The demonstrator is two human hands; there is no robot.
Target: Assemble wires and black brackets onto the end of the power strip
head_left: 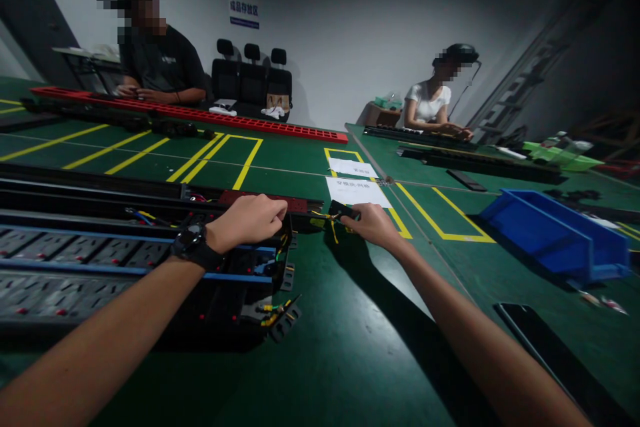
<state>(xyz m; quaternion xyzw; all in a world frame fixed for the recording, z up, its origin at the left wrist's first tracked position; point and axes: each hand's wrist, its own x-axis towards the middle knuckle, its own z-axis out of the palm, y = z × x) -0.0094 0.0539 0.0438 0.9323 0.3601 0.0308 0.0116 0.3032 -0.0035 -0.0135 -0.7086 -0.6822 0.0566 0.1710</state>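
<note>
My left hand [249, 219], a black watch on its wrist, is closed over the end of a long black power strip [100, 250] with grey sockets and blue rails. My right hand [374, 223] pinches a small black end piece [343, 210] trailing yellow wires, just off the strip's end. More black strips [125, 300] lie stacked in front of me, with loose yellow wires and black end caps [286, 320] at their ends.
Green mats with yellow lines cover the tables. Two white paper sheets [356, 191] lie beyond my right hand. A blue bin [555, 233] sits at right, a dark flat panel [545, 347] near it. Two people work at far tables behind a red strip [200, 113].
</note>
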